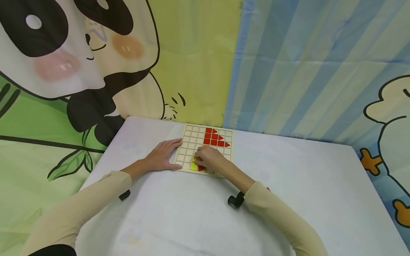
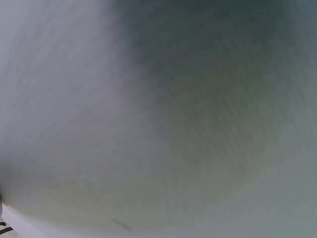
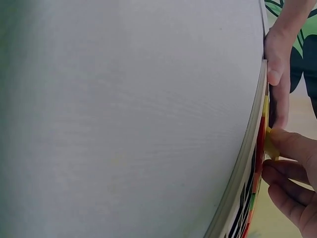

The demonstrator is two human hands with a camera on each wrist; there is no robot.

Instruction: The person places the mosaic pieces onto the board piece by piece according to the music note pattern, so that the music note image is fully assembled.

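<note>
A pale wooden grid board (image 1: 189,138) lies near the far edge of the white table. Red squares and red pointed pieces (image 1: 214,142) fill cells at its upper right. My left hand (image 1: 163,154) spreads along the board's left edge, thumb and fingertips touching it. Over the lower middle of the board, my right hand (image 1: 209,157) pinches a small yellow tile (image 3: 271,147) between thumb and finger. Beneath that hand, a yellow square (image 1: 193,166) and a red rounded piece (image 1: 201,168) show on the board; the hand hides the cells around them. The left wrist view shows mostly blurred tablecloth.
The white table (image 1: 179,209) extends around the board. A bit of red (image 1: 268,189) peeks out beside the right sleeve, mostly hidden. Black wrist devices (image 1: 236,201) sit under both forearms. Cartoon-printed cloth (image 1: 198,64) hangs close behind the table.
</note>
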